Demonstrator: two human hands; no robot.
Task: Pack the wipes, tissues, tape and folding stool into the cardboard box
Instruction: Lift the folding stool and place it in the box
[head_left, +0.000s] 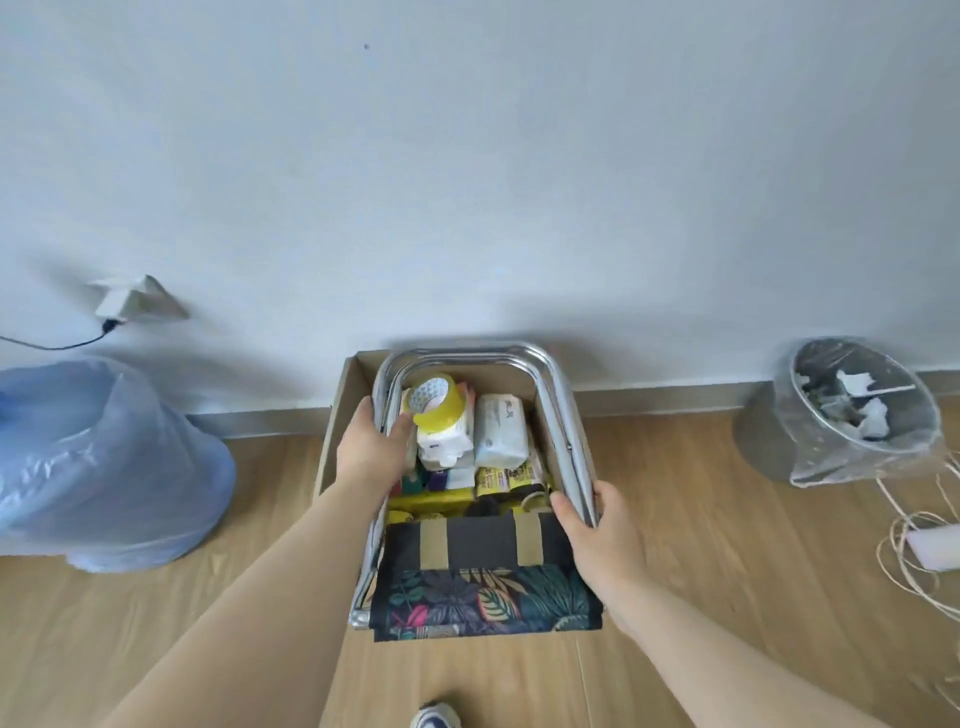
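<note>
Pretty much at the last step here, I'd say. The cardboard box (337, 415) sits on the wood floor right against the wall, and the small stuff is already in it: the roll of yellowish tape (435, 402) lies on top of a white pack (447, 441) at the back left, with a second white pack (501, 431) just beside it on the right. I can't read the labels well enough to say which is wipes and which is tissues, but both look packed. There's other yellow and dark stuff underneath that I can't make out. What's left is the folding stool (483, 582): it's folded flat and lies over the box opening, the curved metal frame reaching the far end by the wall and the leafy fabric seat hanging over the near edge. The left hand (371, 441) is curled around the left frame tube near the back, fingers wrapped closed on it. The right hand (597, 525) grips the right tube closer to me, thumb on the inside, fingers closed around the outside. My guess is the stool still needs pushing down or angling so it actually sits inside rather than on top, since it seems about as long as the box.
</note>
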